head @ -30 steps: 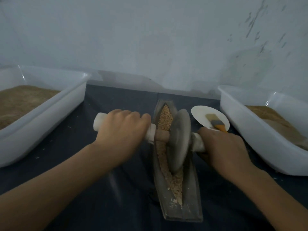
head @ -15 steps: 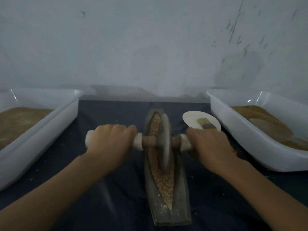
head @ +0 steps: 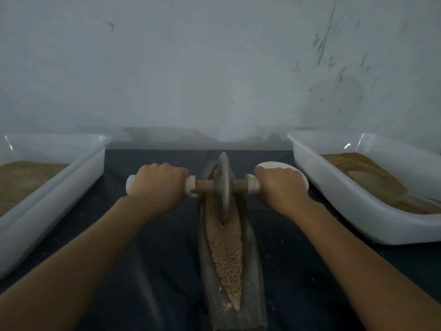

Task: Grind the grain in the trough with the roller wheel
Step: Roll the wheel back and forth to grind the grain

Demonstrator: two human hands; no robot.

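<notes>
A long dark boat-shaped trough [head: 253,271] lies lengthwise on the dark cloth, filled with tan grain [head: 225,247]. The grey roller wheel [head: 224,185] stands upright in the trough's far end, on a wooden axle with white-wrapped handles. My left hand [head: 157,187] grips the left handle and my right hand [head: 278,187] grips the right handle, both arms stretched forward. A groove runs through the grain just behind the wheel.
A white tub [head: 59,194] with brown grain stands at the left. Another white tub [head: 353,206] with brown meal stands at the right. A white dish [head: 281,165] lies partly hidden behind my right hand. A pale wall rises right behind the table.
Both hands have pushed the wheel away from me, from the trough's middle to its far end. The near grain now lies uncovered. The brush on the white dish is now hidden by my right hand.
</notes>
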